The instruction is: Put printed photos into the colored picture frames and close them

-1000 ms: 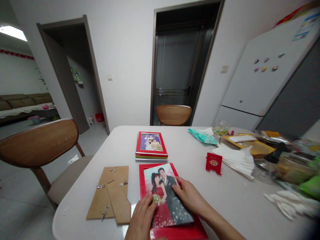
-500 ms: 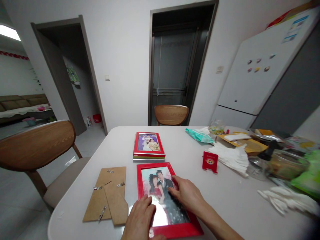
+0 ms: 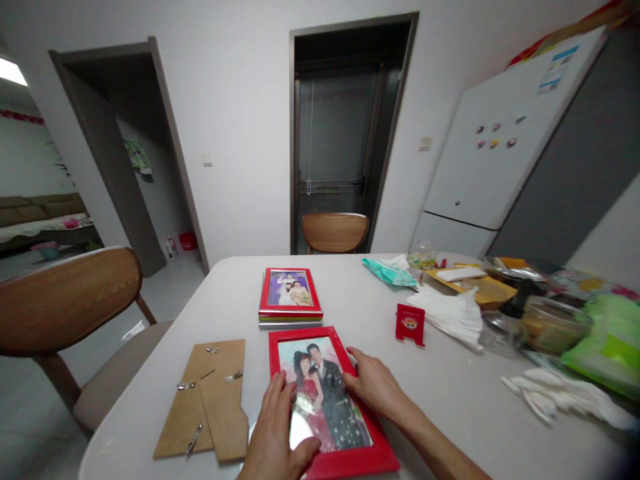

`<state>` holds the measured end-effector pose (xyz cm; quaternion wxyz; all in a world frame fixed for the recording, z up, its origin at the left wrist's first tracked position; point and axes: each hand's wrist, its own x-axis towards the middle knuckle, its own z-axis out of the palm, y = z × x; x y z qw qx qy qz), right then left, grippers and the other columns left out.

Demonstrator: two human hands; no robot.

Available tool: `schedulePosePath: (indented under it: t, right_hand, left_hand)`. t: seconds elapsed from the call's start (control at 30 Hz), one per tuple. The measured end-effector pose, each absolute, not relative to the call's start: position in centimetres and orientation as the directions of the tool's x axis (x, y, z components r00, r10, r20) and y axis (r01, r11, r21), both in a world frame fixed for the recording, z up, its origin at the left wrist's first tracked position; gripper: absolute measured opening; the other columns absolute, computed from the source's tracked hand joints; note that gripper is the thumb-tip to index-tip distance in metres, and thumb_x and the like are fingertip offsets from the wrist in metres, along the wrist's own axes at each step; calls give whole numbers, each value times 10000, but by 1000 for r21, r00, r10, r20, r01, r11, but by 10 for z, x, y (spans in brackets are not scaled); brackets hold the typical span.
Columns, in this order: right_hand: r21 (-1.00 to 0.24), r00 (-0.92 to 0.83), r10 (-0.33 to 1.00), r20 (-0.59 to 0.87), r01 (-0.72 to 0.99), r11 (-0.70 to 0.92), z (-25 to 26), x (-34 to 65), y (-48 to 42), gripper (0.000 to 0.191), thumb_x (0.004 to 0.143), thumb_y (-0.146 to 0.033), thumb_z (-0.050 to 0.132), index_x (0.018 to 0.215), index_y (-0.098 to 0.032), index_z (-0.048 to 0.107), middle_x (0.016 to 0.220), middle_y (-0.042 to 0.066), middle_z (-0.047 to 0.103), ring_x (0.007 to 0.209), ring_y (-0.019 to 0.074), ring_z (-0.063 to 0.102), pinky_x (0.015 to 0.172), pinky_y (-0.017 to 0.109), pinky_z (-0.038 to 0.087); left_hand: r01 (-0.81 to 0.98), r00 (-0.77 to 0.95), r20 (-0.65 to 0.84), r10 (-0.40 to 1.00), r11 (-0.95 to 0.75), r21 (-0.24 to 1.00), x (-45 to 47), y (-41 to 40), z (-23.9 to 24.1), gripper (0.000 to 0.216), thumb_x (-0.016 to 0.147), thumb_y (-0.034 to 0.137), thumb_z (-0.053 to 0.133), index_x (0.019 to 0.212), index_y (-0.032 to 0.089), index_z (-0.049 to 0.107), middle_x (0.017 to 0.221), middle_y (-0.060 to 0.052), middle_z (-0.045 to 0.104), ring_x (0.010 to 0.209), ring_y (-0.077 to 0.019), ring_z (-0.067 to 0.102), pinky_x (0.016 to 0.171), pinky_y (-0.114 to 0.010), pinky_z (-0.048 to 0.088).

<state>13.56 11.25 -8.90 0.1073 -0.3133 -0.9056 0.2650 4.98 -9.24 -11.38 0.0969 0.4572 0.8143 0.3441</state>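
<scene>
A red picture frame (image 3: 387,455) with a photo of a couple lies face up on the table, its long side pointing away from me. My left hand (image 3: 274,427) holds its left edge, the fingers laid along the rim and the thumb over the lower part of the picture. At the opposite edge my right hand (image 3: 373,385) grips the rim, thumb on top and fingertips at the outer side. Left of the frame lies a brown backing board (image 3: 175,420) with metal clips and a stand leg. Light glares on the lower left of the picture.
Beyond the frame is a stack of picture frames (image 3: 291,311), a red one on top. A small red stand (image 3: 410,325) is to the right. Tissues (image 3: 453,313), white gloves (image 3: 565,397), a glass jar (image 3: 555,323) and a green bag (image 3: 607,340) crowd the right side.
My right hand's fingers have moved from over the photo out to the frame's right edge. The left fingers have slid a little up the left edge. The view has shifted slightly.
</scene>
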Motion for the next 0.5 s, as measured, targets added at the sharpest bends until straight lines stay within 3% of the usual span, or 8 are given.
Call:
schedulePosePath:
  t: [0.07, 0.17, 0.27, 0.37, 0.5]
  right_hand:
    - [-698, -746, 665, -40, 497, 515, -88, 137, 111, 463, 621, -264, 534, 1048, -90, 507, 851, 127, 644, 760, 233, 597, 668, 296, 423]
    - [-950, -807, 527, -265, 311, -1, -81, 141, 104, 337, 654, -308, 517, 915, -97, 543, 808, 118, 655, 726, 224, 616, 658, 309, 457]
    - [-889, -891, 359, -278, 98, -446, -72, 145, 93, 251, 699, -296, 492, 872, -122, 544, 799, 93, 660, 728, 210, 624, 706, 337, 465]
    - [-810, -921, 324, -217, -16, -587, -62, 145, 82, 296, 687, -208, 511, 974, -134, 524, 850, 81, 656, 769, 208, 618, 751, 360, 456]
    - [-804, -944, 307, -122, -88, -588, -52, 141, 73, 372, 679, -163, 531, 1049, -147, 496, 942, 77, 632, 828, 202, 601, 796, 360, 435]
  left_hand:
    - [657, -577, 168, 799, 331, 677, 49, -93, -117, 629, 652, 279, 563, 1217, 79, 371, 1348, -160, 272, 1251, -262, 202, 1011, -427, 231]
    - [613, -598, 175, 782, 307, 728, 50, -95, -113, 628, 688, 331, 535, 1229, 72, 347, 1333, -162, 300, 1243, -257, 225, 1016, -426, 220]
    - [555, -621, 166, 766, 281, 783, 54, -90, -101, 641, 713, 374, 506, 1245, 74, 315, 1336, -162, 292, 1239, -251, 240, 1017, -416, 221]
    - [529, -636, 145, 758, 292, 797, 65, -77, -81, 701, 689, 393, 532, 1263, 79, 280, 1361, -165, 235, 1250, -266, 206, 1018, -442, 195]
    - [622, -553, 167, 816, 272, 735, 84, -56, -61, 887, 540, 383, 660, 1280, 110, 254, 1389, -150, 148, 1264, -314, 110, 1013, -509, 138]
